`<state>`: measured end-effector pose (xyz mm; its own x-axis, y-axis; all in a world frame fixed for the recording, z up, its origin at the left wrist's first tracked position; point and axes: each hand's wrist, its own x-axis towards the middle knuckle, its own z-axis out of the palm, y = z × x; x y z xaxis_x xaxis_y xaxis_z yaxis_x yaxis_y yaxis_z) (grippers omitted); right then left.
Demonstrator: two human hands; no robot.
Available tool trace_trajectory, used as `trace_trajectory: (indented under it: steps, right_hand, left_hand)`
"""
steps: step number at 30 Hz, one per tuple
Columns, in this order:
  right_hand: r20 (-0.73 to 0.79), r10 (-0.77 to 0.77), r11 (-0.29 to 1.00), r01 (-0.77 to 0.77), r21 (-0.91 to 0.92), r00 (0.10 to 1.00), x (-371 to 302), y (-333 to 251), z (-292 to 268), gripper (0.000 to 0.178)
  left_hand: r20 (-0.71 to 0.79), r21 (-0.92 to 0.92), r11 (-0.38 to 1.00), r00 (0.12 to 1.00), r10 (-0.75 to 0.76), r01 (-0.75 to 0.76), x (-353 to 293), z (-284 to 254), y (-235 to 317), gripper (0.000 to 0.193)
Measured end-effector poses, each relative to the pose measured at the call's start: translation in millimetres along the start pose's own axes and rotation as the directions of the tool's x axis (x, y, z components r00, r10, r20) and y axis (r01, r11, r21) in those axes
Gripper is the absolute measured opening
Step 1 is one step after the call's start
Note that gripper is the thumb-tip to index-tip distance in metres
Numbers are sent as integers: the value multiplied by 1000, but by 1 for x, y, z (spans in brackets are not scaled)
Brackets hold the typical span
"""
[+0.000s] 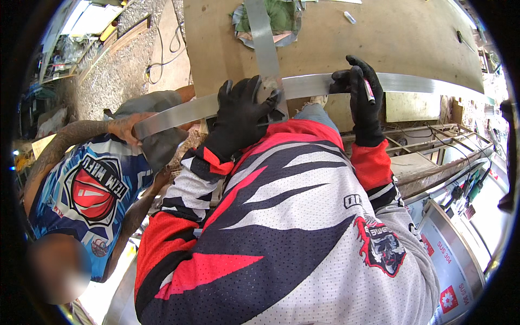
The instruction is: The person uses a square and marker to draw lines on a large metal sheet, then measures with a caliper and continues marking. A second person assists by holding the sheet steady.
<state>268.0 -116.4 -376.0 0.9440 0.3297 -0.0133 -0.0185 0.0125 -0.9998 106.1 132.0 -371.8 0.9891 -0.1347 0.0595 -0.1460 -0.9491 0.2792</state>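
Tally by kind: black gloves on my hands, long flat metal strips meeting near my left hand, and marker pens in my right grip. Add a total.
Black gloves: 2 (left glove, right glove)
Flat metal strips: 2 (crosswise strip, lengthwise strip)
Marker pens: 1 (marker pen)
Total: 5

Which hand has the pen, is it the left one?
No, the right hand holds the pen, while the left hand is over the metal strip.

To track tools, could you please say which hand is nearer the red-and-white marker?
Right hand, holding the marker; the left hand is left of it, at the metal strips.
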Motion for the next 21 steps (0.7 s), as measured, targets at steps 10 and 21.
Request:
trace_trajectory:
  steps: [10, 21]
  right_hand:
    - [-14, 40, 999, -40, -19, 999, 2, -2, 3, 33]
    - [-7, 18, 999, -18, -36, 1000, 3, 0, 5, 31]
  left_hand:
    - [11, -22, 1000, 1000, -3, 4, 1, -1, -1, 71]
    - [26, -29, 1000, 1000, -11, 12, 1, -2, -2, 71]
